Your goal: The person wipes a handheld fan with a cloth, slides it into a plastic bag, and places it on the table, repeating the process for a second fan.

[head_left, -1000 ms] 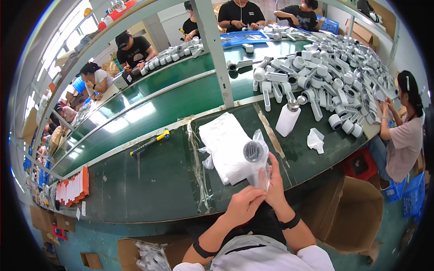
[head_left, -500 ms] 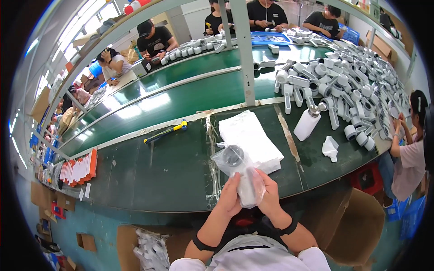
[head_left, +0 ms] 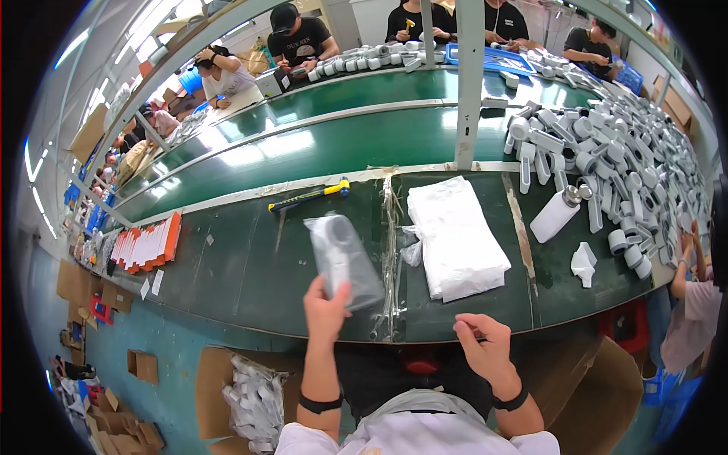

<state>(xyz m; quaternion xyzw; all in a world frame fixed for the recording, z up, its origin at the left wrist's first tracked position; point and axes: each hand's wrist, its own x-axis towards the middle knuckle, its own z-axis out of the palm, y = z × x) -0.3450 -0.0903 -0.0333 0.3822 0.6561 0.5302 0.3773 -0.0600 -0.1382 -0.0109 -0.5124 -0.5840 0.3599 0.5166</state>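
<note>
My left hand (head_left: 326, 309) grips a clear plastic bag with a grey-white plastic part (head_left: 339, 254) inside, over the left part of the dark green bench. The part has a round, ring-like end and a straight body. My right hand (head_left: 487, 347) is at the bench's front edge, its fingers curled in and nothing visible in them. Beyond it lies a stack of white bags (head_left: 459, 243), with a crumpled clear piece at its left side. A hammer (head_left: 309, 196) with a yellow and black handle rests farther back, left of the stack.
A large pile of grey-white parts (head_left: 607, 152) covers the right side. Before it are a white bottle (head_left: 557, 214) and a crumpled white piece (head_left: 583, 264). Orange-edged cards (head_left: 148, 244) lie left. A carton of bagged parts (head_left: 254, 402) stands below. Several people work across the belt (head_left: 326, 152).
My right hand has let go of the bagged part and drawn back right. My left hand has carried it leftward, away from the stack. The whole view has shifted.
</note>
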